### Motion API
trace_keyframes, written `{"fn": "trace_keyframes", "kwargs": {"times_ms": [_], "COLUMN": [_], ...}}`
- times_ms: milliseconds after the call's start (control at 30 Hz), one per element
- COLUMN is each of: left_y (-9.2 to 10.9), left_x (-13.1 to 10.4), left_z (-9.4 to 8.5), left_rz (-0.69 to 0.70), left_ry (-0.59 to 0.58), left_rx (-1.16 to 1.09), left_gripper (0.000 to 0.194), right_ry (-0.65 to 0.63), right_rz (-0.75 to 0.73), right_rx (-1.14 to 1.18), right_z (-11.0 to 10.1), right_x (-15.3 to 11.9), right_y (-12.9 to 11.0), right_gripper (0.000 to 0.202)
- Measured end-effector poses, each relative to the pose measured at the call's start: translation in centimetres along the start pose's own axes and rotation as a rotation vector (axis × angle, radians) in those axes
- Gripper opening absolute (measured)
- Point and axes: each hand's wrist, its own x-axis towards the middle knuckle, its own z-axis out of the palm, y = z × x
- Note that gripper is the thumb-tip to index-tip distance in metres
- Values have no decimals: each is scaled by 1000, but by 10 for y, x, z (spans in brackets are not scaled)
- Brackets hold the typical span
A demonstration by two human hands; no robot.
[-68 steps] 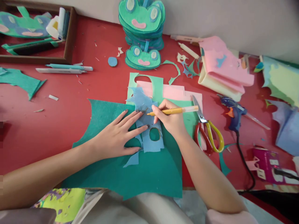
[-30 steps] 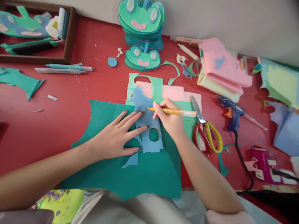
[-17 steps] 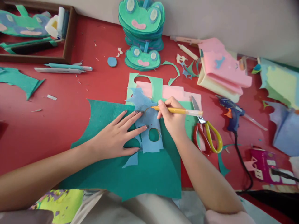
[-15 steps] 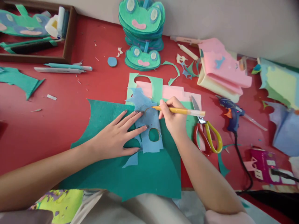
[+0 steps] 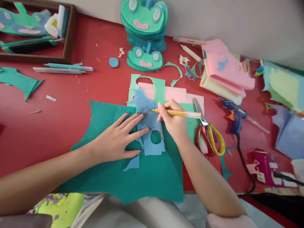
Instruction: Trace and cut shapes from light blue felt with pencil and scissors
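Observation:
A yellow pen [image 5: 175,112] is pinched in my right hand [image 5: 174,123], its tip at a curved line drawn on the blue felt [image 5: 154,148]. That felt has a round hole low down and ragged edges at its top. My left hand [image 5: 118,139] lies flat with fingers spread, its fingertips pressing the felt's left side. Beneath both is a large dark green felt sheet [image 5: 152,180]. Light green felt [image 5: 160,87] and pink felt [image 5: 174,93] lie partly under the blue piece. Scissors [image 5: 209,136] with red and yellow handles rest right of my right hand.
Frog-face felt cutouts [image 5: 144,60] are stacked at the back. A brown wooden tray [image 5: 70,34] stands at the far left, with pens [image 5: 64,69] in front. Folded pink felt [image 5: 229,69], a blue glue gun [image 5: 236,117] with its cord, and a purple box [image 5: 267,167] occupy the right.
My right hand and the yellow pen have shifted slightly left along the blue felt, and the drawn curve shows more. My left hand stays in place on the felt.

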Motion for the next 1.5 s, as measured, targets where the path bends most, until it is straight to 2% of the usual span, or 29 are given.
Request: {"fn": "trace_keyframes", "kwargs": {"times_ms": [200,333,500,1500], "left_y": [0,0,0,0], "left_x": [1,1,0,0], "left_z": [1,1,0,0], "left_rz": [2,0,-1,1], "left_ry": [-7,-3,0,14], "left_rx": [6,1,-6,-18], "left_gripper": [65,66,66,67], "right_ry": [48,19,55,49], "right_rz": [-5,-6,7,7], "right_rx": [8,-26,-20,10], "right_z": [0,0,0,1], "right_x": [0,0,-1,-2], "right_y": [1,0,0,5], "right_gripper": [31,32,32,33]}}
